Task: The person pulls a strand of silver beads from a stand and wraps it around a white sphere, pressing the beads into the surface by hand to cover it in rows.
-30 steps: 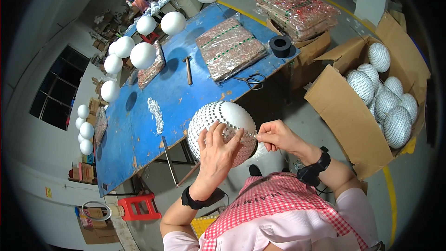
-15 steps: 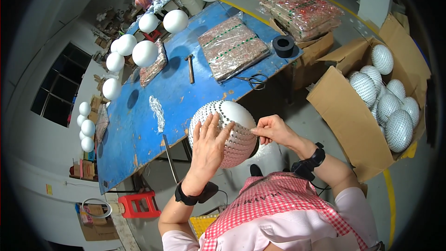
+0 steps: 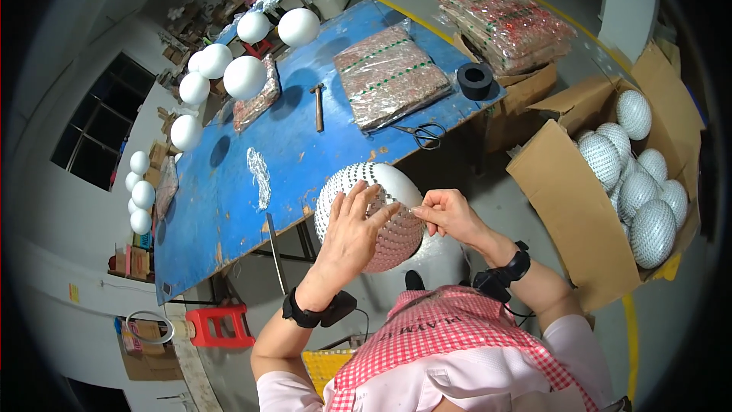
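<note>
In front of me is a large white ball [image 3: 398, 180], wound with rows of small shiny beads over most of its visible surface. A smooth white patch shows at its upper right. My left hand [image 3: 349, 233] lies across the ball's left side, fingers spread over the beaded rows and holding nothing. At the ball's right edge my right hand [image 3: 451, 215] pinches the end of a thin bead strand [image 3: 408, 210] that runs toward the left fingertips. The ball's underside is hidden.
A blue table [image 3: 297, 160] carries a hammer [image 3: 319, 108], scissors [image 3: 423, 135], black tape roll [image 3: 475, 81], wrapped bead pack [image 3: 390, 76] and white strand bundle [image 3: 258, 178]. Plain white balls [image 3: 245, 78] stand along its far left. A carton [image 3: 568, 206] of beaded balls is at right.
The view has shifted slightly, so the table and carton sit a little differently. Both hands keep nearly the same place on the ball, with the right hand still pinching the strand.
</note>
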The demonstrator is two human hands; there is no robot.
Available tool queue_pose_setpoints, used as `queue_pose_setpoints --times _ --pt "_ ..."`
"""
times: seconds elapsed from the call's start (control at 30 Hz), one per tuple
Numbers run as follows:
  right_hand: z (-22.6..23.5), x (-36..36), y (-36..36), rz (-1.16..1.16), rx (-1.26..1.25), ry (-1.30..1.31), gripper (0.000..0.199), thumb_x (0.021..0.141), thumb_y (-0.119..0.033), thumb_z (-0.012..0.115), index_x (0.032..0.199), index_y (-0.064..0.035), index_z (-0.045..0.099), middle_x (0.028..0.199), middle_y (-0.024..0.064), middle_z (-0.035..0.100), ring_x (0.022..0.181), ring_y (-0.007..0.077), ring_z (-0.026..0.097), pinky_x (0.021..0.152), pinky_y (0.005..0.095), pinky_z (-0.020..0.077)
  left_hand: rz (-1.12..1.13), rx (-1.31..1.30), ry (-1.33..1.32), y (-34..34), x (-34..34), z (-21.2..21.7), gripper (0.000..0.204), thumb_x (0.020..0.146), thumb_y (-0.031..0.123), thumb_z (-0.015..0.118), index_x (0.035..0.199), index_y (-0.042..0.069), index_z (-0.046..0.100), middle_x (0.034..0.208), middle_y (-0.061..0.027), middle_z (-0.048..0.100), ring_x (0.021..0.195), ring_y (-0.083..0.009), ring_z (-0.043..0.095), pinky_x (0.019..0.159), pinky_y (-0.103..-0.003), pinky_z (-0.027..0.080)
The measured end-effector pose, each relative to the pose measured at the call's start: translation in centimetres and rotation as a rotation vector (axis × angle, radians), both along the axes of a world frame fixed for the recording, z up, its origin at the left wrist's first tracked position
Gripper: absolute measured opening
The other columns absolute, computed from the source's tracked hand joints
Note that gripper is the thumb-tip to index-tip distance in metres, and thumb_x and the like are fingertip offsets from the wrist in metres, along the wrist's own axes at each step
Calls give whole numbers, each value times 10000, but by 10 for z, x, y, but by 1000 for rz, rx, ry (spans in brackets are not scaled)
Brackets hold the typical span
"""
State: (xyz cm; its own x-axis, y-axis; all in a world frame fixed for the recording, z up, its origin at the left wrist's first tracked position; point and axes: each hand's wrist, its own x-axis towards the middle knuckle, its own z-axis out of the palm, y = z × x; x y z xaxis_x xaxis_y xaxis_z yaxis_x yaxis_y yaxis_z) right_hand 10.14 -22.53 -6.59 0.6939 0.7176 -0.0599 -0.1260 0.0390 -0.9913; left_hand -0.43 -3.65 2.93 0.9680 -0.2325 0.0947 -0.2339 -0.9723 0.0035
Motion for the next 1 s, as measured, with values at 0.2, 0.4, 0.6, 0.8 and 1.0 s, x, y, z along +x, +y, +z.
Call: queue_pose_setpoints --times 0.2,0.4,0.6,0.8,1.0 --pt "0 4 4 19 -40 73 215 933 -189 646 791 -38 589 594 6 589 492 41 529 428 182 387 11 -79 -5 -6 5 5 431 856 246 688 1279 235 605 1353 -189 458 1354 -413 347 1082 -606 284" --pt "10 -1 3 4 -61 52 168 918 -172 659 833 -39 601 621 12 608 479 36 513 424 177 379 -8 -65 -28 15 12 2 434 872 153 663 1290 252 602 1404 -201 431 1363 -413 344 1082 -567 305" --pt "7 -6 5 -69 -42 110 163 907 -172 666 846 -28 616 652 9 620 496 27 506 418 177 338 -84 -318 38 47 30 10 390 906 86 603 1284 178 594 1363 -188 483 1297 -396 417 1051 -469 366" --pt "15 -25 6 -148 41 195 154 928 -180 640 863 -42 616 647 -9 596 488 21 468 437 165 302 -181 -254 45 53 32 -4 369 930 217 599 1298 187 583 1330 -189 500 1248 -432 435 1032 -490 364" --pt "15 -29 2 -121 48 264 179 934 -195 631 840 -44 614 632 -6 598 515 28 500 443 166 329 -209 -331 137 57 38 -1 355 944 209 577 1298 186 586 1361 -192 485 1289 -427 417 1060 -521 334"
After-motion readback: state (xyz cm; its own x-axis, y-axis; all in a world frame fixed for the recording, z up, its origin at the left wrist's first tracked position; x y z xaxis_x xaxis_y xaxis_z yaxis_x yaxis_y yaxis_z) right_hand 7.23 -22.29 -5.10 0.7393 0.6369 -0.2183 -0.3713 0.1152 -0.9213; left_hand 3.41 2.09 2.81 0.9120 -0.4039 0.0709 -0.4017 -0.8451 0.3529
